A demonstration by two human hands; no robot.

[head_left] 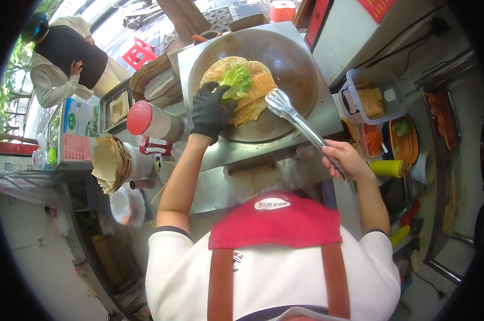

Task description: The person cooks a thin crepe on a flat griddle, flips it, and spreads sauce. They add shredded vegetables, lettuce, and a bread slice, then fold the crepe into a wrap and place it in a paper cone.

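A golden pancake (pixel 263 82) lies on the round griddle (pixel 290 59) in front of me, with a green lettuce leaf (pixel 239 79) on top. My left hand (pixel 212 109), in a black dotted glove, is at the pancake's left side. Its fingers and thumb are closed on the lettuce's near left edge; part of the grip is hidden. My bare right hand (pixel 346 159) is wrapped around the handle of metal tongs (pixel 301 122). The tongs' head is over the griddle's right part, close to the pancake's right edge.
Left of the griddle stand a red-lidded container (pixel 145 120), stacked paper bags (pixel 109 163) and a wire tray (pixel 116 109). On the right are a clear plastic bin (pixel 373 96), shredded orange food (pixel 371 140) and an orange basket (pixel 405 147). Another person (pixel 65 59) stands at the far left.
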